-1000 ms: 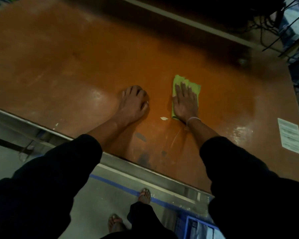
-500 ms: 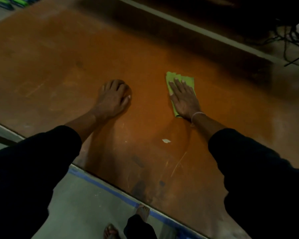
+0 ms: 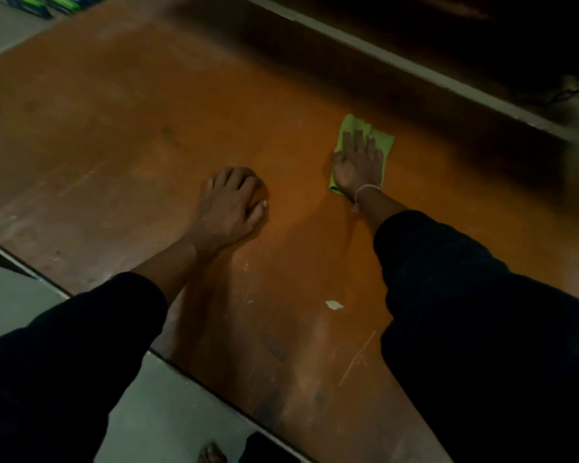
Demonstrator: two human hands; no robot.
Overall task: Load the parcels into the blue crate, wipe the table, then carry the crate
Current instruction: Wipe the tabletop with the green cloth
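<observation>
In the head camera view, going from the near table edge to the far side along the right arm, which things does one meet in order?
White scrap → right hand, pressing flat on the green cloth → bare far part of the table.

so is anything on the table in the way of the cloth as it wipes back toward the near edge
Only a small white scrap on the table, nearer than the green cloth under the right hand. The left hand rests off to its left.

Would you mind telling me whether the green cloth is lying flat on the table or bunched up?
Flat. The green cloth lies on the orange table under the right hand, whose fingers are straight.
</observation>
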